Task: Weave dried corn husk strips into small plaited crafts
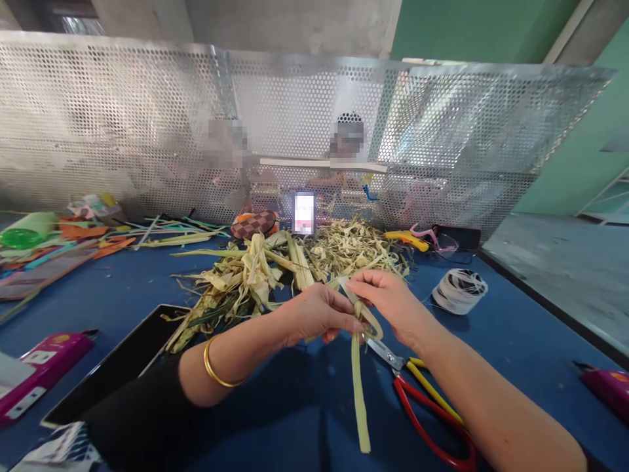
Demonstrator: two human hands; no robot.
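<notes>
Above the blue table, my left hand [319, 313] pinches a pale green strip of dried husk or leaf [360, 393], whose long end hangs down toward me. My right hand [386, 301] has its fingers closed on the same strip's upper part, where it forms a loop and what looks like a knot. Just below my hands lie scissors [390, 359] with one red and one yellow handle; their blade tips are hidden behind my hands. Past my hands spreads a heap of dried husks [258, 272], with finer shreds [356, 246] to its right.
On the right stand a spool of white string [459, 291] and a yellow-handled tool [407, 239]. To the left lie a black tray-like panel [118, 360], a purple power strip [49, 367] and a green bottle [29, 229]. A perforated metal screen [147, 131] closes the back; people sit behind it.
</notes>
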